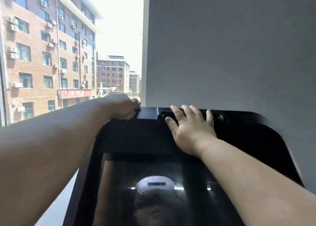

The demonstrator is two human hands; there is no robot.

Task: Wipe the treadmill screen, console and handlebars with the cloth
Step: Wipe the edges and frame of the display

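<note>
Head view, left hand: left hand (120, 107) sits on the top left corner of the console (239, 131), its back towards us and its fingers curled over the far edge in a narrow, closed grip.
Head view, cloth: we see a small dark scrap (137, 110) at the left fingertips, against the console corner. We cannot tell whether it is the cloth.
Head view, right hand: right hand (191, 128) lies flat on the console's upper band, fingers straight and spread wide. The fingertips reach the top edge and it holds nothing.
Head view, screen: glossy dark screen (119, 174) lies below both hands, between the forearms, untouched. We note a white headset (154, 184) reflected in it.
Head view, surroundings: a window (118, 38) at left shows brick buildings (34, 55), and a grey wall (230, 46) stands behind the console at right.
</note>
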